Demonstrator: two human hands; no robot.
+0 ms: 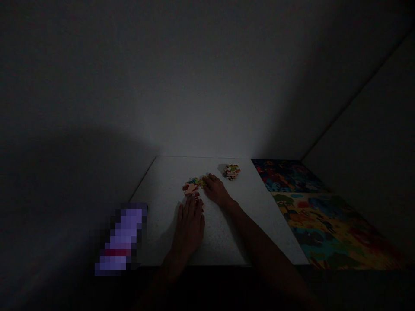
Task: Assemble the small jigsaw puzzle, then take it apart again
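Observation:
A small cluster of joined jigsaw pieces, mostly red, white and yellow-green, lies on the white board near its middle. My left hand rests flat with its fingertips against the cluster's near edge. My right hand lies beside it, fingertips on the cluster's yellow-green right end. A loose stack of jigsaw pieces sits just beyond my right hand, apart from it. The dim light hides whether either hand grips anything.
A large, colourful illustrated puzzle picture lies to the right of the white board. A blurred purple object stands beyond the board's left edge. Grey walls rise behind and to the right.

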